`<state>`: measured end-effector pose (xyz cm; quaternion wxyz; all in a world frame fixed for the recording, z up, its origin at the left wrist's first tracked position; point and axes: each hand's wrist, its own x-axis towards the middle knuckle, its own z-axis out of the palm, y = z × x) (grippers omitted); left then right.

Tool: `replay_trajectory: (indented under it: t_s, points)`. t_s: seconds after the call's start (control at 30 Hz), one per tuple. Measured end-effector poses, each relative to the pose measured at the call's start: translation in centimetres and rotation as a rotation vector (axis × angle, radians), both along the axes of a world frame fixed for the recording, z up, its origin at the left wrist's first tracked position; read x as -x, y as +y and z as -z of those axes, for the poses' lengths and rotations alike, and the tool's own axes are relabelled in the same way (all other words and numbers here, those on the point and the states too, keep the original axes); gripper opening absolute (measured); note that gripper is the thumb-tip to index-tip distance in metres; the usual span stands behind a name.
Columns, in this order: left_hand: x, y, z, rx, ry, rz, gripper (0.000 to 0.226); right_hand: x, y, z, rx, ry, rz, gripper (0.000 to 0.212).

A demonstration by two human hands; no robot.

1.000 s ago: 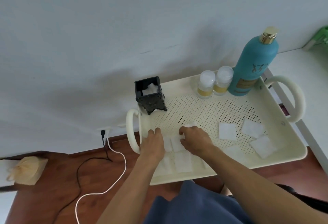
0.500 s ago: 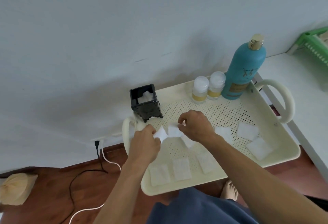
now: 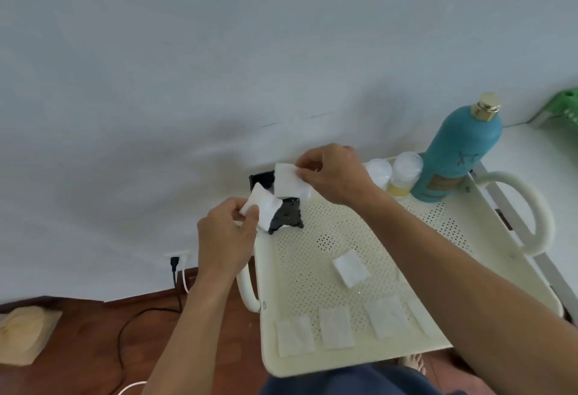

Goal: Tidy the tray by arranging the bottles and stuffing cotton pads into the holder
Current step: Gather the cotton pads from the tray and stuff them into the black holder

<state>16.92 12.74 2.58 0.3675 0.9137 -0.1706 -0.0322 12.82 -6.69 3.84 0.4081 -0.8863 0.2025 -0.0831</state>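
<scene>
A cream perforated tray (image 3: 316, 363) holds a black ornate holder (image 3: 287, 213) at its far left corner. My right hand (image 3: 331, 172) pinches a white cotton pad (image 3: 289, 180) right above the holder's opening. My left hand (image 3: 225, 238) grips another cotton pad (image 3: 264, 208) in front of the holder, hiding part of it. A loose pad (image 3: 350, 268) lies mid-tray, and several more pads (image 3: 336, 327) line the near edge. A teal bottle (image 3: 453, 157) with a gold cap and two small white-capped bottles (image 3: 402, 172) stand at the far right corner.
The tray has looped handles, one on the right (image 3: 531, 213) and one on the left (image 3: 247, 288). A wall socket with a black cable (image 3: 175, 265) is low on the white wall. A beige bag (image 3: 22, 332) lies on the wooden floor. A green object (image 3: 563, 107) sits far right.
Both hands lifted cotton pads off the tray floor and carried them up and away to the black holder. The view tilted, so the tray now sits lower right.
</scene>
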Motion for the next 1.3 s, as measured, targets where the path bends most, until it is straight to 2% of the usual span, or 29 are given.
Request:
replay_trajectory:
  t_s: [0.17, 0.3, 0.43, 0.63, 0.83, 1.03, 1.17, 1.3]
  points:
    - [-1.4, 1.0, 0.8, 0.040, 0.131, -0.084, 0.004, -3.8, 1.2, 0.2, 0.071, 0.063, -0.107, 0.004]
    - [-2.1, 1.9, 1.5, 0.069, 0.221, -0.109, 0.006, -5.6, 1.9, 1.3, 0.147, 0.123, -0.177, 0.006]
    - [-2.8, 2.3, 1.6, 0.129, 0.269, -0.143, 0.014, -5.9, 2.3, 2.1, 0.286, 0.095, -0.232, 0.012]
    - [-4.0, 2.3, 1.7, 0.192, 0.312, -0.138, 0.009, -5.5, 2.5, 2.8, 0.374, 0.096, -0.230, 0.014]
    - [-5.3, 1.1, 1.2, 0.192, 0.298, -0.088, 0.013, -3.8, 1.0, 2.0, 0.221, 0.002, -0.160, 0.027]
    - [-7.2, -0.6, 0.9, 0.141, 0.287, 0.030, 0.014, -1.9, -1.0, 2.6, 0.163, 0.138, -0.300, 0.065]
    - [-8.7, -1.5, 0.5, 0.041, 0.327, 0.206, 0.011, -2.0, -1.1, 3.1, 0.169, 0.164, -0.315, 0.069]
    - [-10.0, -2.5, -0.1, -0.102, 0.205, 0.304, 0.009, -2.0, -1.0, 3.2, 0.150, 0.146, -0.295, 0.068]
